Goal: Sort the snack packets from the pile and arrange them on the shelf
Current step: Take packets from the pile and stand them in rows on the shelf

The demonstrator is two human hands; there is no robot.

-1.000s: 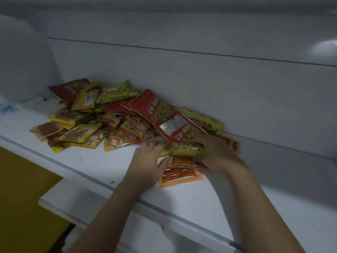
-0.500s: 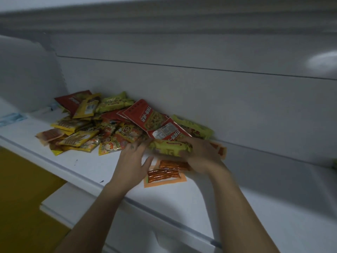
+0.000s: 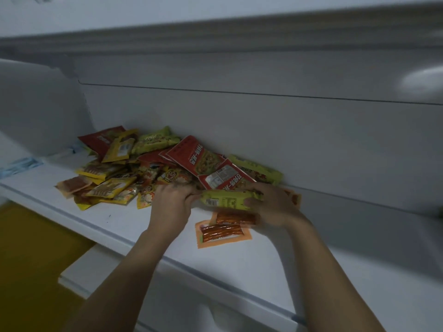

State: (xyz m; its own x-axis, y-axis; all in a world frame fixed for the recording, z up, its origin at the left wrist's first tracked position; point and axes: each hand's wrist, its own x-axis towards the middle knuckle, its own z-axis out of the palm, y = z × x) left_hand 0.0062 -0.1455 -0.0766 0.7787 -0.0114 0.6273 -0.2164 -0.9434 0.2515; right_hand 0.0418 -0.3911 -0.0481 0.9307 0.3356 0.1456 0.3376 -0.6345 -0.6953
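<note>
A pile of snack packets in red, yellow and green lies on the white shelf, against the back panel. Both hands hold one yellow-green packet at the pile's front right edge. My left hand pinches its left end and my right hand grips its right end. Just below it lie two orange packets of red sticks, one partly under my right hand. Two red packets lean on top of the pile behind my hands.
The shelf's back panel rises right behind the pile. A white side wall closes the left end. A lower shelf juts out below, with yellow floor at the left. Bare shelf stretches to the right.
The yellow-green packet has come up out of the pile's edge between both hands. The left hand moved from resting flat to pinching the packet's left end. The view tilted upward.
</note>
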